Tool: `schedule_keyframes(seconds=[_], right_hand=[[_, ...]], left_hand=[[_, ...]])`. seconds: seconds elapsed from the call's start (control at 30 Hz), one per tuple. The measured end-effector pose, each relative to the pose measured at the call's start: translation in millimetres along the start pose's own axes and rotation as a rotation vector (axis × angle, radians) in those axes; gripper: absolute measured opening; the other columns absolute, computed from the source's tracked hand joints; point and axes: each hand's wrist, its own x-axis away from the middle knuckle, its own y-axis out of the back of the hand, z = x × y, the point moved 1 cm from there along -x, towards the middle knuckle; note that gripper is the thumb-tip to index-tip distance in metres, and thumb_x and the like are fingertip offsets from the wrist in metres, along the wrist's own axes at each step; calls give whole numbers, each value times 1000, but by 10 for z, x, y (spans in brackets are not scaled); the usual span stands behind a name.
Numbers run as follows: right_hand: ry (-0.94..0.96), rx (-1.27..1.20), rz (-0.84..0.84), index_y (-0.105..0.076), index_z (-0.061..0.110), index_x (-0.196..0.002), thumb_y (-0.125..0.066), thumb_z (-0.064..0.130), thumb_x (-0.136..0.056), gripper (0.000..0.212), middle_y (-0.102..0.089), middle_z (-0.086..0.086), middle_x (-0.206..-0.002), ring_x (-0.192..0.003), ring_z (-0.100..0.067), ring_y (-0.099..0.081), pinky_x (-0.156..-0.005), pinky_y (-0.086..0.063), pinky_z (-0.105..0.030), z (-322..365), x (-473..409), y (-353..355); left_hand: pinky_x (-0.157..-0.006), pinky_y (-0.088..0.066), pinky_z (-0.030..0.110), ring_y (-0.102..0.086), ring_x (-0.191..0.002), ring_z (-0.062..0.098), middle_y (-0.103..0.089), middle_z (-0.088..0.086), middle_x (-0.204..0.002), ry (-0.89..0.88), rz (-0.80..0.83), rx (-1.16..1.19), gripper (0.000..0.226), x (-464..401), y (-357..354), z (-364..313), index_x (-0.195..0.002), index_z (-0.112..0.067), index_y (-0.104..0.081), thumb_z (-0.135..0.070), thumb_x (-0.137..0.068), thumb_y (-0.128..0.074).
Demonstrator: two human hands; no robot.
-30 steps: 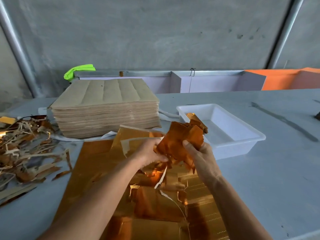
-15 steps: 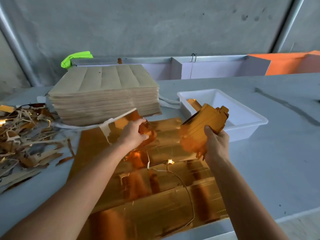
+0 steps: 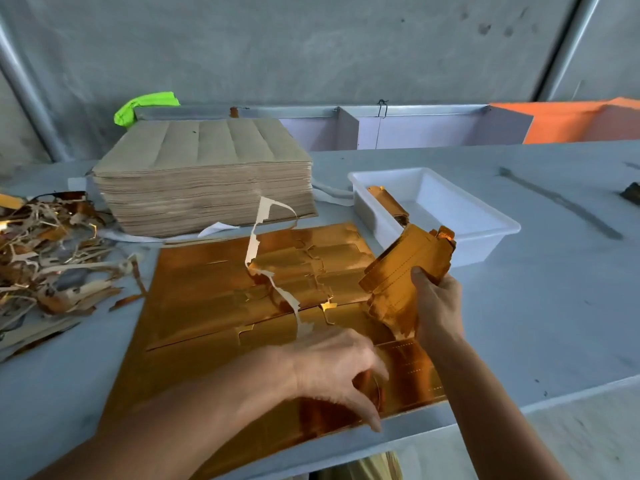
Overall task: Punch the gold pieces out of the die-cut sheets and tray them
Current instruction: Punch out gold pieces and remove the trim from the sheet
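Note:
Gold die-cut sheets point(image 3: 221, 306) lie flat in front of me, partly punched out. My right hand point(image 3: 438, 306) grips a bundle of punched gold pieces point(image 3: 408, 271), held just in front of the white tray point(image 3: 485, 233). A few gold pieces point(image 3: 388, 202) lean inside the tray's left end. My left hand point(image 3: 339, 372) is blurred and low over the sheet's near right part, thumb and bent fingers spread apart with nothing pinched. A loose pale waste strip point(image 3: 266, 237) curls up from the middle of the sheet.
A thick stack of brown-backed sheets point(image 3: 204, 178) stands behind the gold sheet. A heap of torn scrap strips point(image 3: 45, 258) covers the table's left side. A green cloth point(image 3: 145, 105) lies at the back, and a dark object point(image 3: 630, 194) at the far right.
My left hand let go of the waste strip and dropped toward the sheet's near right. My right hand keeps the bundle, now lower and closer to the tray's front.

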Motion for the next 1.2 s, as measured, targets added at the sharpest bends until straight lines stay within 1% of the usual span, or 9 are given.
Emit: schedule_keyframes(seconds=[0.13, 0.23, 0.33, 0.47, 0.6, 0.87, 0.97, 1.07, 1.2], right_hand=[[30, 77, 35, -53, 19, -77, -49, 22, -99, 23, -53, 3, -64, -60, -15, -56, -59, -53, -33, -43, 112, 64], [77, 180, 107, -54, 15, -74, -48, 20, -99, 26, -52, 5, -54, -48, -8, -52, -48, -47, -25, -13, 208, 77], [137, 286, 194, -58, 16, -77, -45, 21, -101, 27, -63, -8, -71, -63, -20, -62, -60, -55, -34, 44, 356, 17], [224, 386, 262, -52, 16, -73, -42, 23, -101, 31, -55, -4, -61, -48, -7, -57, -47, -47, -14, 97, 597, -139], [136, 368, 415, -53, 18, -74, -45, 25, -100, 28, -54, 8, -54, -51, -9, -56, -47, -47, -14, 37, 817, -297], [59, 115, 592, -67, 28, -75, -44, 39, -96, 33, -69, -13, -80, -83, -31, -68, -77, -59, -41, -42, 1070, -355], [140, 118, 675, -63, 25, -95, -49, 46, -86, 27, -74, 4, -85, -86, -13, -70, -72, -57, -26, -15, 1130, -339], [151, 99, 615, -66, 21, -101, -60, 32, -89, 17, -73, -6, -94, -90, -22, -71, -82, -57, -43, -52, 1159, -360], [-193, -32, 497, -70, 15, -78, -51, 12, -96, 27, -72, -17, -82, -78, -35, -71, -73, -58, -52, -121, 1109, -363]], left_hand=[[-82, -53, 35, -54, -90, 12, -57, 3, -105, -33, -99, 47, 22, 94, -148, -90, -99, -8, -66, -28, -89, -63], [-57, -55, 25, -66, -67, 14, -66, 7, -96, 86, -285, 562, 11, 308, -42, 95, -88, -12, -61, -20, -93, -56], [-46, -50, 23, -64, -55, 16, -61, 5, -72, 181, -626, 1141, 12, 595, 161, 318, -79, -13, -59, -19, -89, -56], [-41, -48, 23, -61, -53, 15, -62, 7, -70, 279, -933, 1395, 12, 720, 306, 471, -80, -14, -59, -21, -89, -56], [-47, -53, 27, -66, -58, 19, -67, 6, -72, 205, -933, 1365, 17, 688, 342, 411, -76, -13, -59, -13, -92, -54], [-55, -57, 28, -71, -67, 23, -73, 11, -88, 292, -939, 1379, 11, 520, 247, 311, -85, -6, -56, -11, -94, -52], [-52, -56, 26, -71, -65, 22, -74, 12, -85, 335, -958, 1461, 11, 504, 243, 295, -85, -6, -56, -10, -95, -52], [-51, -57, 26, -72, -71, 27, -73, 15, -89, 330, -940, 1500, 12, 480, 223, 285, -85, -6, -56, -10, -96, -51], [-69, -59, 39, -71, -82, 32, -72, 19, -87, 186, -949, 1745, 18, 530, 251, 339, -81, -9, -57, -10, -96, -47]])
